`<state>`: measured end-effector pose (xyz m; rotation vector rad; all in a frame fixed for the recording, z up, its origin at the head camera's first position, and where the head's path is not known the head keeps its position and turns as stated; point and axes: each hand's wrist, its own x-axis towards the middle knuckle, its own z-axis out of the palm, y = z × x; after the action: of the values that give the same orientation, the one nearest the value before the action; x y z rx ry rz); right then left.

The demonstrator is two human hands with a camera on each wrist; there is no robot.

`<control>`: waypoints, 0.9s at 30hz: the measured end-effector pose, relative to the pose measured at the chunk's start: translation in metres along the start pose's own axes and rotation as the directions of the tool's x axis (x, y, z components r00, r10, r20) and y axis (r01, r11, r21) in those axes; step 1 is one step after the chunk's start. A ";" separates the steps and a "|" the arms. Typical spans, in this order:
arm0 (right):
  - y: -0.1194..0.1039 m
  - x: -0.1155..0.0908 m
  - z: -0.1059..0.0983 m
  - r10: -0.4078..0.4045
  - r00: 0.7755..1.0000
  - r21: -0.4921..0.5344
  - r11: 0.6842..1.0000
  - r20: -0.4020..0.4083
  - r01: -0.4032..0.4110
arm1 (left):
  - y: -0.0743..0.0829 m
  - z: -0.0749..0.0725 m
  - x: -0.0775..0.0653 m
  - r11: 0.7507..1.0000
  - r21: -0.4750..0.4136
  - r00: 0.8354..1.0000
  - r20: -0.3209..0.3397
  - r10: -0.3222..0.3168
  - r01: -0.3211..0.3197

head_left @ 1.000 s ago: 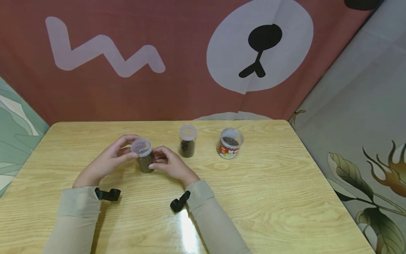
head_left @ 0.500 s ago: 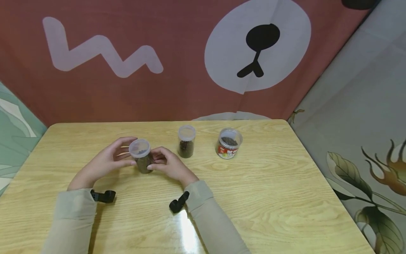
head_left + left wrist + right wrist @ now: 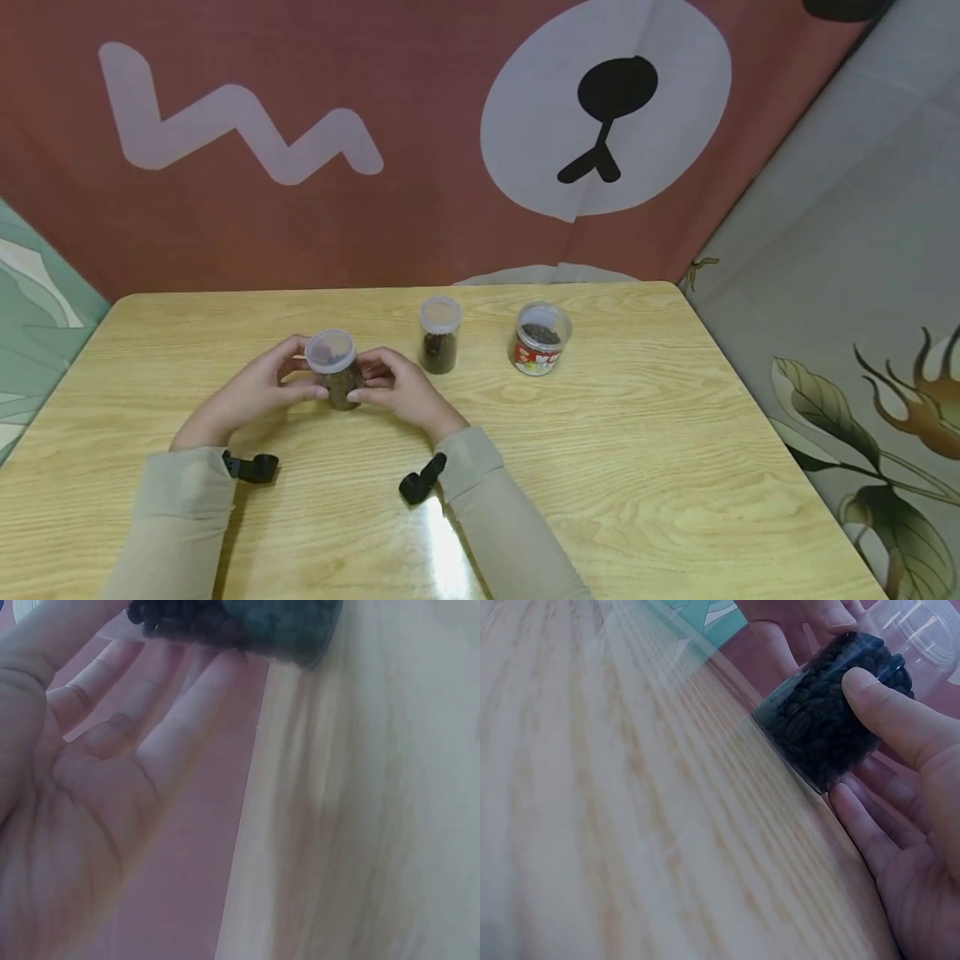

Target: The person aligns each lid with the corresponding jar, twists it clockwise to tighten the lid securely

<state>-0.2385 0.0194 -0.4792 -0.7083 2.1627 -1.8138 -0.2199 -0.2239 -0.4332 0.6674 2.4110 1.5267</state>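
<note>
A clear plastic jar (image 3: 341, 385) with a pale, see-through lid (image 3: 330, 350) stands upright at the table's left side, between both hands. Dark bean-like pieces (image 3: 817, 720) fill its lower part in the right wrist view. My left hand (image 3: 258, 392) holds it from the left, thumb at the near side and fingers behind, partly hidden. From the right, my right hand (image 3: 408, 392) grips the jar low down, its thumb (image 3: 870, 686) pressed on the front and its fingers round the back. In the left wrist view the left palm (image 3: 90, 802) faces the camera under the jar.
Behind the right hand stands a second lidded jar (image 3: 439, 346), part full of dark pieces. Farther right is a wider clear tub (image 3: 538, 358) with a red label and dark contents. The wooden table (image 3: 637, 467) meets a reddish-brown cloth backdrop (image 3: 435, 217) at its far edge.
My left hand loosened from the jar's lid half a second ago, and its thumb now touches the jar's side lower down. The right hand keeps its grip. The view has shifted slightly.
</note>
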 end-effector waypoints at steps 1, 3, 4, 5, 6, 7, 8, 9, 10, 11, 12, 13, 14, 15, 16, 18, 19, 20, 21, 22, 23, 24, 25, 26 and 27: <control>0.000 0.000 0.000 0.001 1.000 0.003 1.000 -0.003 -0.001 | -0.001 0.000 0.000 1.000 0.004 1.000 -0.003 0.001 -0.001; 0.000 -0.001 0.001 0.005 1.000 0.007 1.000 -0.009 -0.005 | -0.001 0.001 0.001 1.000 0.012 1.000 -0.009 0.003 -0.003; 0.000 -0.001 0.001 0.007 1.000 0.010 1.000 -0.013 -0.007 | -0.001 0.001 0.001 1.000 0.019 1.000 -0.013 0.004 -0.003; 0.000 -0.001 0.001 0.009 1.000 0.012 1.000 -0.017 -0.009 | -0.001 0.001 0.001 1.000 0.028 1.000 -0.018 0.003 -0.002; 0.000 -0.001 0.002 0.010 1.000 0.016 1.000 -0.023 -0.010 | -0.001 0.001 0.001 0.999 0.038 1.000 -0.024 0.005 -0.004; 0.000 -0.001 0.002 0.010 1.000 0.019 1.000 -0.028 -0.010 | -0.001 0.001 0.002 0.999 0.048 1.000 -0.030 0.005 -0.004; -0.001 0.000 0.002 0.010 0.999 0.023 1.000 -0.034 -0.010 | 0.000 0.002 0.002 0.998 0.059 0.999 -0.036 0.007 -0.005; -0.001 0.000 0.003 0.011 0.999 0.026 1.000 -0.040 -0.010 | 0.000 0.002 0.002 0.998 0.070 0.999 -0.043 0.010 -0.007; -0.001 0.000 0.003 0.012 0.999 0.030 0.999 -0.048 -0.010 | 0.000 0.002 0.002 0.997 0.081 0.999 -0.048 0.012 -0.008; -0.001 0.000 0.003 0.012 0.998 0.032 0.999 -0.055 -0.010 | 0.000 0.003 0.003 0.996 0.087 0.998 -0.054 0.008 -0.003; -0.002 0.000 0.004 0.013 0.998 0.035 0.999 -0.061 -0.010 | 0.001 0.003 0.003 0.995 0.095 0.998 -0.061 0.004 0.002; -0.002 0.000 0.004 0.013 0.998 0.037 0.999 -0.068 -0.010 | 0.001 0.003 0.003 0.995 0.100 0.998 -0.068 -0.002 0.009; -0.002 0.000 0.004 0.013 0.997 0.039 0.999 -0.076 -0.010 | 0.001 0.004 0.003 0.995 0.102 0.997 -0.074 -0.011 0.018; -0.002 0.001 0.005 0.013 0.997 0.039 0.999 -0.082 -0.010 | 0.002 0.004 0.004 0.995 0.101 0.997 -0.081 -0.017 0.025; -0.002 0.001 0.005 0.012 0.996 0.040 0.999 -0.089 -0.009 | 0.002 0.005 0.004 0.994 0.100 0.996 -0.087 -0.022 0.030; -0.002 0.002 0.005 0.011 0.995 0.039 0.999 -0.100 -0.007 | 0.003 0.006 0.005 0.995 0.090 0.995 -0.100 -0.025 0.034; -0.002 0.003 0.005 0.010 0.994 0.037 0.999 -0.105 -0.006 | 0.003 0.006 0.005 0.996 0.084 0.994 -0.106 -0.023 0.032; -0.001 0.003 0.006 0.009 0.994 0.037 0.999 -0.109 -0.005 | 0.003 0.006 0.005 0.996 0.079 0.993 -0.113 -0.021 0.030; -0.001 0.003 0.006 0.008 0.993 0.036 0.999 -0.114 -0.004 | 0.003 0.007 0.006 0.997 0.075 0.993 -0.119 -0.017 0.026; -0.001 0.003 0.006 0.008 0.993 0.038 0.999 -0.118 -0.003 | 0.003 0.008 0.006 0.997 0.074 0.992 -0.125 -0.012 0.021; -0.001 0.003 0.006 0.007 0.992 0.038 0.999 -0.124 -0.002 | 0.003 0.008 0.007 0.997 0.075 0.992 -0.128 -0.009 0.019; -0.001 0.003 0.006 0.007 0.992 0.041 0.999 -0.130 -0.001 | 0.002 0.009 0.008 0.996 0.083 0.991 -0.133 -0.005 0.016; -0.001 0.003 0.006 0.010 0.991 0.046 0.999 -0.137 -0.004 | 0.002 0.010 0.009 0.996 0.088 0.991 -0.135 -0.003 0.015; -0.001 0.003 0.007 0.014 0.989 0.051 0.999 -0.146 -0.007 | 0.002 0.012 0.010 0.995 0.096 0.991 -0.137 0.000 0.014; -0.001 0.002 0.007 0.019 0.988 0.054 0.998 -0.156 -0.011 | 0.001 0.013 0.012 0.995 0.103 0.990 -0.138 0.001 0.013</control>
<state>-0.2369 0.0123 -0.4798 -0.5537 2.1989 -1.9721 -0.2244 -0.2073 -0.4373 0.5912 2.6070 1.5001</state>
